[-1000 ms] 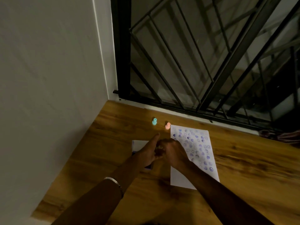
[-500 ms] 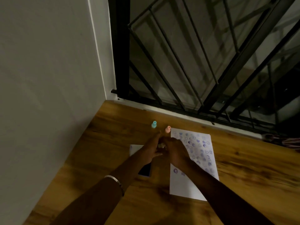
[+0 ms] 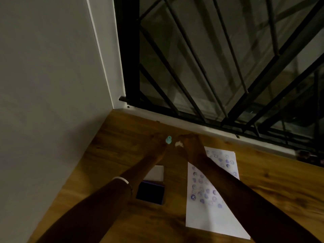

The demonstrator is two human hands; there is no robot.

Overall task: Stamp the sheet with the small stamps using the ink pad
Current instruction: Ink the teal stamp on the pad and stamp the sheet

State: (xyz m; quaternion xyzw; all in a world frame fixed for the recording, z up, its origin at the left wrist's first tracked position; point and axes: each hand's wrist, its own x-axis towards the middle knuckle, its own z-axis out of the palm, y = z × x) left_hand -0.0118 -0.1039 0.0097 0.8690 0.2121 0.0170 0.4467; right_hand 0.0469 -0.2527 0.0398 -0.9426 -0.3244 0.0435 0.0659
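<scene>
The white sheet (image 3: pixel 213 220), with several blue stamp marks on it, lies on the wooden table (image 3: pixel 108 155) under my right forearm. The open ink pad (image 3: pixel 150 192) shows its dark face left of the sheet, its white lid (image 3: pixel 155 172) just behind it. Both my arms stretch to the far side of the table. My left hand (image 3: pixel 157 143) has its fingertips closed against the small teal stamp (image 3: pixel 168 139). My right hand (image 3: pixel 190 145) is curled around a pale stamp (image 3: pixel 179 144) close beside it. The pink stamp is hidden.
A grey wall (image 3: pixel 52 85) borders the table on the left. A black metal window grille (image 3: pixel 201 76) rises behind the far edge. A dark object (image 3: pixel 308 155) sits at the far right by the sill.
Both hands have moved away from the ink pad and sheet toward the far stamps. The ink pad and lower sheet are now uncovered. The pink stamp is no longer visible.
</scene>
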